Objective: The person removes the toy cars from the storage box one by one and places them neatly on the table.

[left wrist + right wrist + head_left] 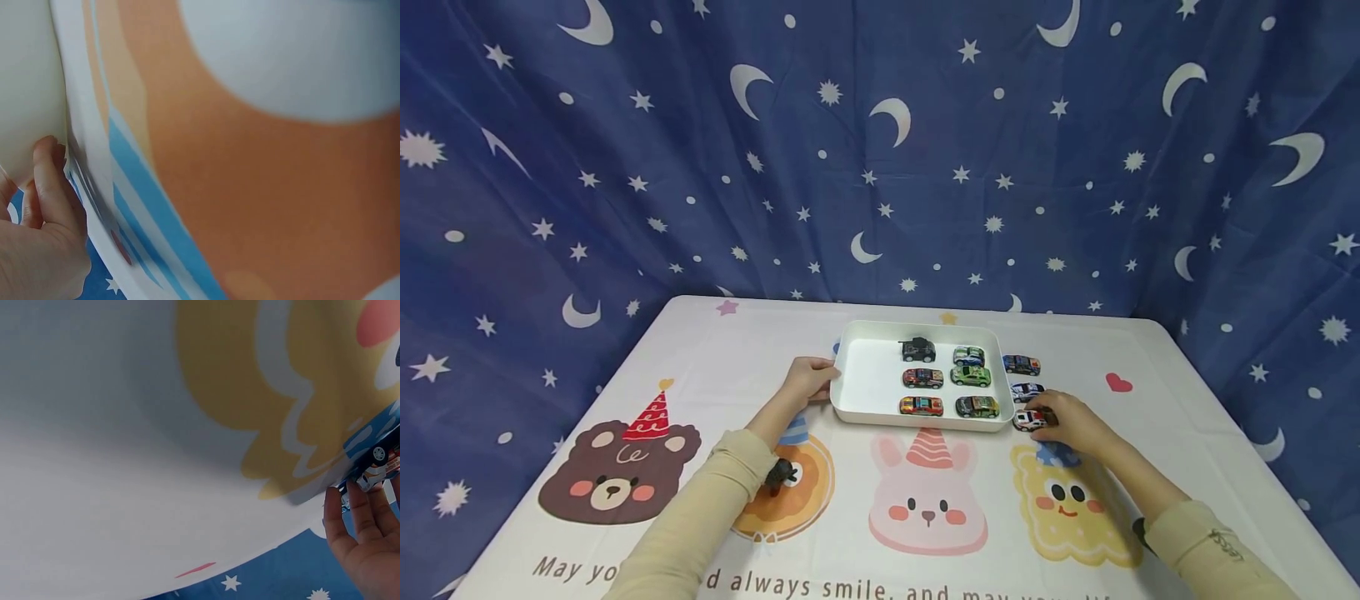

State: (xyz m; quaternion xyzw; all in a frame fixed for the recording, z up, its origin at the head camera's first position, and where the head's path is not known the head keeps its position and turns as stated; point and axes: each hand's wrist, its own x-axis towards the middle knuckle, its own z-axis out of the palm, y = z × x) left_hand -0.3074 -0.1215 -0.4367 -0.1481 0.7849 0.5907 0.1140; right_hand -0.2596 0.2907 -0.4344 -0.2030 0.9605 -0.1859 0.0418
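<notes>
My left hand (808,379) holds the left end of a white tray (868,416). In the left wrist view its fingers (50,181) bend against the tray's wall. Inside the tray, on the middle and right, stand a black toy tank (917,350) and several toy cars, among them a green one (971,377) and an orange-red one (921,406). Just outside the tray's right end, my right hand (1073,423) grips a white and red toy car (1028,420). The right wrist view shows fingertips against that car's side, near a wheel; part of the car is cut off there.
Behind the gripped car, along the tray's right side, stand a white and blue toy car (1027,392) and a dark blue one (1022,364). A small black object (781,472) lies by my left forearm. The printed tablecloth (850,492) meets a blue star-patterned curtain (925,208).
</notes>
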